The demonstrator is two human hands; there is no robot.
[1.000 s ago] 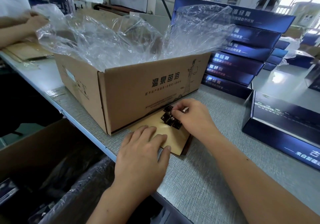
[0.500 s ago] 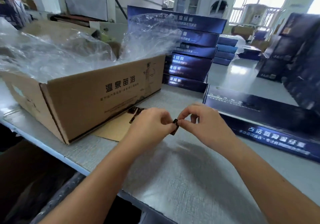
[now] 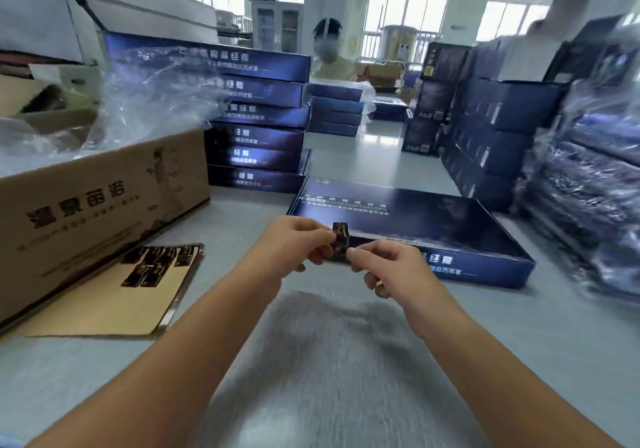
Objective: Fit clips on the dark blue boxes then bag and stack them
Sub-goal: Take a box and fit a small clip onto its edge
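Your left hand point(image 3: 298, 240) and right hand point(image 3: 384, 262) pinch one dark clip point(image 3: 339, 241) above the table point(image 3: 346, 361), before a flat blue box point(image 3: 408, 226); spare clips point(image 3: 157, 262) lie on card beside the carton point(image 3: 104, 205) at the left edge.

1. The carton point(image 3: 104, 205) is cut off at the left edge.
2. The bagged stack point(image 3: 588, 184) on the right is smeared by blur.
3. The clip point(image 3: 340, 244) is partly hidden by fingertips; its shape is unclear.
4. Print on the loose clips point(image 3: 156, 264) is unreadable.

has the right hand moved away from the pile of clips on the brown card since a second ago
Yes. The right hand has left the clip pile beside the cardboard carton, moving rightward to the dark blue box, pinching one clip.
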